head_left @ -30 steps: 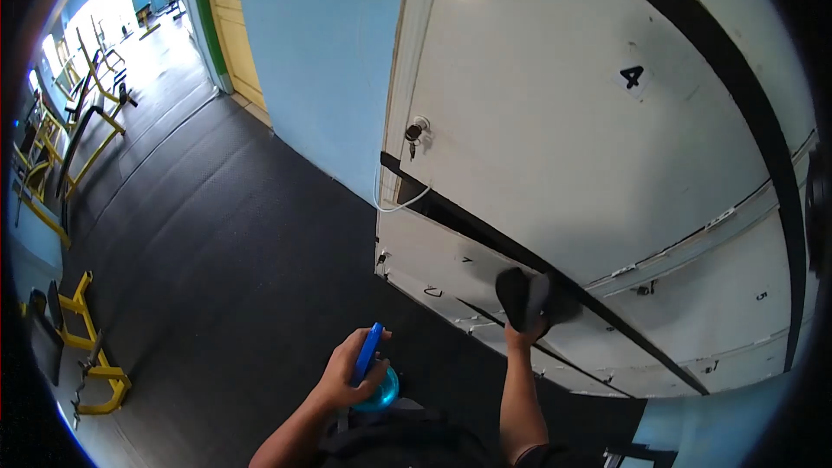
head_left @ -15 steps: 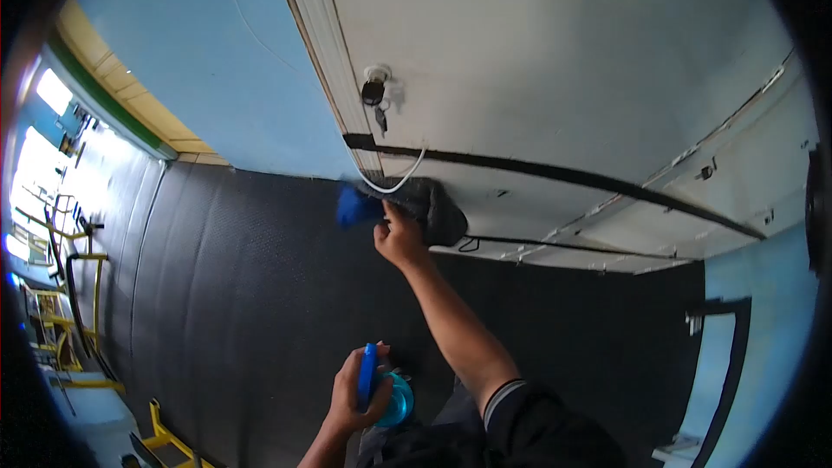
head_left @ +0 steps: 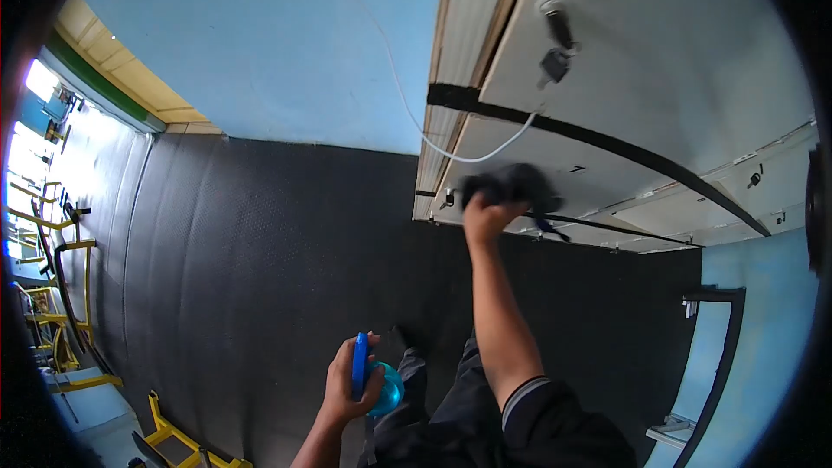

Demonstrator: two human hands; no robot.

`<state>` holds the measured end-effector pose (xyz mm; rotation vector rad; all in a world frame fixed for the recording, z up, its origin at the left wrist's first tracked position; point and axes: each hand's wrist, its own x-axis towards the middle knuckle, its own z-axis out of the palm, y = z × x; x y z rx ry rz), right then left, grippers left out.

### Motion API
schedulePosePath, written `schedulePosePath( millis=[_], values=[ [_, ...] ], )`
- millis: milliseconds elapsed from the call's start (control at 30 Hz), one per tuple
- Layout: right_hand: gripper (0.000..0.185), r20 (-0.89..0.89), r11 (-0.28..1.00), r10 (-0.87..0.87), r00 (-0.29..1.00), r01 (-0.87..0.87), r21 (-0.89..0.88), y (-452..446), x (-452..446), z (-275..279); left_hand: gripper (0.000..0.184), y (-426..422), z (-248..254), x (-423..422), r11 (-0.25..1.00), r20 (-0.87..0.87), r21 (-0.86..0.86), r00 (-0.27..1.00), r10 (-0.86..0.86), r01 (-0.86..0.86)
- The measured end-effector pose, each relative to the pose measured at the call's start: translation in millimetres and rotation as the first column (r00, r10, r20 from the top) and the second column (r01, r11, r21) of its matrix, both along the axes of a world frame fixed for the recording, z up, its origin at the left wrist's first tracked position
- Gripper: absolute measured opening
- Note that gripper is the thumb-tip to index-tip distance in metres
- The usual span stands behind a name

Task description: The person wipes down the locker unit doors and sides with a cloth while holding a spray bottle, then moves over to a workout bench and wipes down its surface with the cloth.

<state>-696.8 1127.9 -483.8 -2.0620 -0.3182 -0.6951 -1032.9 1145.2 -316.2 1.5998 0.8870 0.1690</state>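
Observation:
My left hand (head_left: 348, 386) is closed around a spray bottle with a blue trigger head (head_left: 360, 367) and a clear teal body (head_left: 389, 390), low in front of my legs. Reaching forward, my right hand (head_left: 492, 218) grips a dark grey cloth (head_left: 520, 188), blurred by motion, at the lower door of a white locker (head_left: 511, 143). The cloth covers part of that door, and a strap-like end hangs from its right side. Above it a white cord (head_left: 475, 159) loops across from the wall to the locker. Keys (head_left: 555, 65) dangle from the upper door's lock.
Black strips (head_left: 607, 146) run along the locker doors. Black rubber matting (head_left: 260, 269) covers the floor. Yellow gym frames (head_left: 165, 438) stand at the left, and a blue wall (head_left: 260, 61) rises beside the locker. A dark-framed object (head_left: 732, 355) is at the right.
My right hand and the cloth have moved right along the locker, and the cloth's blue part no longer shows. The view has shifted left, and the left hand still holds the bottle.

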Motion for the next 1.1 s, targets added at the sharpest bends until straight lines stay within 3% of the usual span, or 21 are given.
schedulePosePath(
  millis=[33,100,167,300,400,433,533,600,633,700,733,767,800,833,867,933,967,1033,1100],
  values=[
    [0.04,0.014,0.996,-0.007,1.0,0.008,-0.092,11,-17,-11,0.045,1,-3,-1,1.0,-0.002,-0.012,1.0,-0.01,0.01],
    [0.04,-0.105,0.989,0.098,0.99,-0.108,-0.099,23,-31,-19,0.045,3,-9,-8,1.0,0.007,-0.019,1.0,0.014,-0.014],
    [0.039,0.003,0.963,0.17,0.985,-0.165,-0.211,24,-20,-36,0.044,4,-15,-17,0.998,0.029,-0.039,0.998,0.052,-0.051],
    [0.039,0.023,0.972,0.21,0.977,-0.206,-0.112,27,2,-50,0.045,10,-28,-40,0.992,0.002,-0.051,0.993,0.119,-0.119],
    [0.036,0.014,0.98,0.174,0.985,-0.171,-0.102,19,1,-44,0.045,17,-29,-51,0.992,-0.006,-0.033,0.992,0.126,-0.126],
    [0.04,0.089,0.994,0.08,0.993,-0.073,-0.075,14,6,-43,0.045,20,-31,-54,0.988,-0.035,-0.046,0.989,0.145,-0.147],
    [0.051,-0.126,1.0,-0.031,0.992,0.031,-0.002,-8,25,-44,0.045,25,-33,-59,0.98,-0.046,-0.066,0.982,0.182,-0.185],
    [0.052,-0.505,0.854,0.064,0.861,0.215,0.475,-7,28,-18,0.045,26,-38,-61,0.974,-0.023,-0.082,0.977,0.212,-0.213],
    [0.052,-0.51,0.806,0.084,0.856,0.242,0.54,4,24,-16,0.046,26,-42,-62,0.968,-0.015,-0.1,0.974,0.228,-0.228],
    [0.051,-0.251,0.826,0.096,0.963,0.064,0.56,50,2,-34,0.046,24,-51,-61,0.966,-0.002,-0.129,0.974,0.225,-0.223],
    [0.05,-0.075,0.871,0.146,0.986,-0.092,0.482,66,-10,-51,0.046,21,-55,-61,0.97,0.039,-0.089,0.972,0.23,-0.226],
    [0.053,0.087,0.937,0.206,0.975,-0.223,0.27,76,-22,-62,0.045,18,-58,-61,0.973,0.078,-0.048,0.971,0.227,-0.224],
    [0.056,-0.044,0.972,0.182,0.982,-0.187,-0.14,77,-54,-31,0.045,17,-61,-60,0.979,0.081,-0.053,0.976,0.201,-0.197],
    [0.058,-0.086,0.961,0.276,0.957,-0.277,0.0,76,-54,-36,0.047,17,-62,-60,0.982,0.057,-0.071,0.982,0.179,-0.175],
    [0.055,-0.059,0.966,0.248,0.967,-0.242,0.095,70,-50,-38,0.049,17,-63,-60,0.985,0.031,-0.087,0.988,0.153,-0.15],
    [0.05,-0.449,0.968,0.104,0.887,0.013,0.249,36,-24,-53,0.049,12,-67,-59,0.983,0.054,-0.109,0.986,0.156,-0.15],
    [0.044,-0.532,0.904,0.139,0.835,0.112,0.412,11,6,-69,0.048,8,-70,-58,0.973,0.076,-0.126,0.976,0.205,-0.194],
    [0.044,-0.539,0.87,0.004,0.843,0.262,0.418,-35,55,-97,0.046,7,-74,-57,0.964,0.03,-0.171,0.977,0.211,-0.203],
    [0.051,-0.524,0.573,0.187,0.831,0.342,0.745,-37,65,-73,0.043,5,-85,-53,0.948,-0.027,-0.214,0.972,0.234,-0.234]
  ],
)
